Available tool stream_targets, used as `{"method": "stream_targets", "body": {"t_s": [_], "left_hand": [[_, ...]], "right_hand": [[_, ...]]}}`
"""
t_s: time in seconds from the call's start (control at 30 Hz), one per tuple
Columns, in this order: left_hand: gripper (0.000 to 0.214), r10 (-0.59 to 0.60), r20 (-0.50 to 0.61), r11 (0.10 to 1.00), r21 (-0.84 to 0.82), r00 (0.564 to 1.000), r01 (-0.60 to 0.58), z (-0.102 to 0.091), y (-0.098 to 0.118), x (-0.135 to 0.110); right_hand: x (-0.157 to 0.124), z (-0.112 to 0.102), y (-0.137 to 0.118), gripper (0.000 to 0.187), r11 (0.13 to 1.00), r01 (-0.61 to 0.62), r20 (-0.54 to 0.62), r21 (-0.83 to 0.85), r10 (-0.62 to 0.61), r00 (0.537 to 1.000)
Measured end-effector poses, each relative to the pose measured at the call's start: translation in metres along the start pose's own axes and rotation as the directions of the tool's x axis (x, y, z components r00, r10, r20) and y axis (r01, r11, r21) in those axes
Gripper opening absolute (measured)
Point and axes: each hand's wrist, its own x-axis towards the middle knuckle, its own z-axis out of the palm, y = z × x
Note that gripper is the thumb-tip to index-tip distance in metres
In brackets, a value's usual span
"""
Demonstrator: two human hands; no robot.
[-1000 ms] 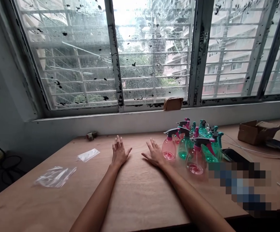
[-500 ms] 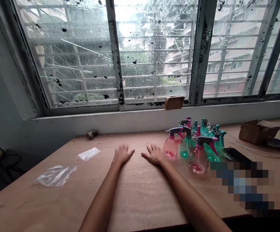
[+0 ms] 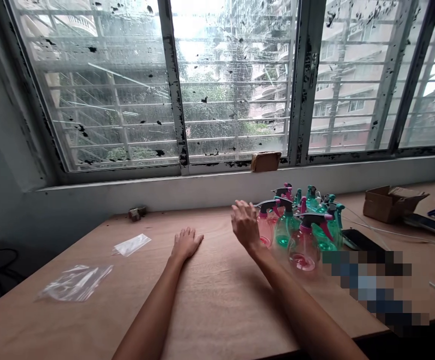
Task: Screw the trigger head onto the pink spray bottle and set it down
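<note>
My left hand (image 3: 185, 245) lies flat on the wooden table (image 3: 210, 300), fingers spread, with nothing under it that I can see. Raised above the tabletop, my right hand (image 3: 245, 225) is loosely bent, its fingers apart and no object in it. It is nearest to a pink spray bottle (image 3: 266, 233) at the left of a group and hides part of it; whether they touch I cannot tell. Beside that bottle stand a green spray bottle (image 3: 282, 233), a clear pink spray bottle (image 3: 303, 252) in front, and several more behind, all upright.
Two clear plastic bags, one small (image 3: 132, 245) and one larger (image 3: 77, 283), lie at the left. Farther right are a dark phone (image 3: 363, 242), an open cardboard box (image 3: 384, 207) and a white cable (image 3: 397, 235). A blurred patch covers the right front. Windows line the back.
My right hand has lifted off the table, its fingers bending, beside the pink spray bottle. My left hand stays flat. The view has shifted slightly.
</note>
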Motion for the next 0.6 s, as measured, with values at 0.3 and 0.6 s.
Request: {"method": "stream_targets", "body": {"t_s": [0.3,0.6], "left_hand": [[0.038,-0.048,0.081,0.998,-0.044,0.996,0.051,-0.022,0.027,-0.013],[0.113,0.198,0.307,0.962,-0.24,0.931,-0.126,-0.068,0.089,-0.151]], "right_hand": [[-0.011,-0.073,0.037,0.051,0.974,-0.095,0.02,-0.205,0.102,0.995],[-0.069,-0.123,0.019,0.021,0.993,-0.001,0.017,0.119,-0.001,1.0]]}}
